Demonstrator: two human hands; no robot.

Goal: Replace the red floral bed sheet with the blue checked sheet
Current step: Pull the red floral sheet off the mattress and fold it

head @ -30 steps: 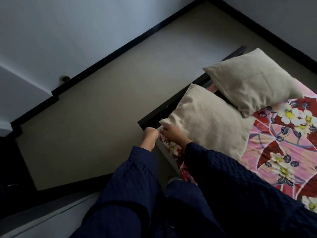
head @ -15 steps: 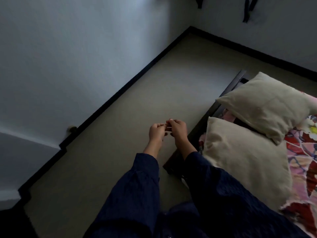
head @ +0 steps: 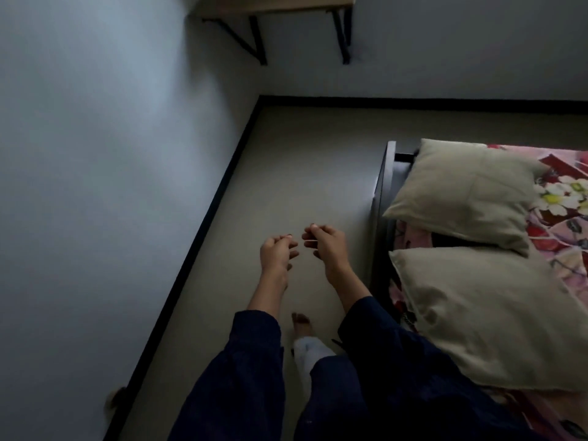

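The red floral sheet (head: 560, 198) covers the bed at the right, with two beige pillows on it, one farther (head: 461, 192) and one nearer (head: 483, 313). Both my hands are raised over the bare floor, left of the bed's dark frame (head: 380, 218) and clear of the sheet. My right hand (head: 327, 246) pinches a small thin pale thing (head: 310, 241) between thumb and fingers; what it is I cannot make out. My left hand (head: 276, 253) is a little apart from it, fingers curled with the tips together, and nothing shows in it. No blue checked sheet is in view.
A wooden wall shelf (head: 276, 3) on black brackets hangs in the corner ahead. Grey walls with a black skirting board bound the floor strip (head: 296, 173) between wall and bed. My bare foot (head: 300, 323) stands on that strip.
My hands left the sheet's corner by the near pillow, came together over the floor, then drew slightly apart. My view swung left and up toward the corner.
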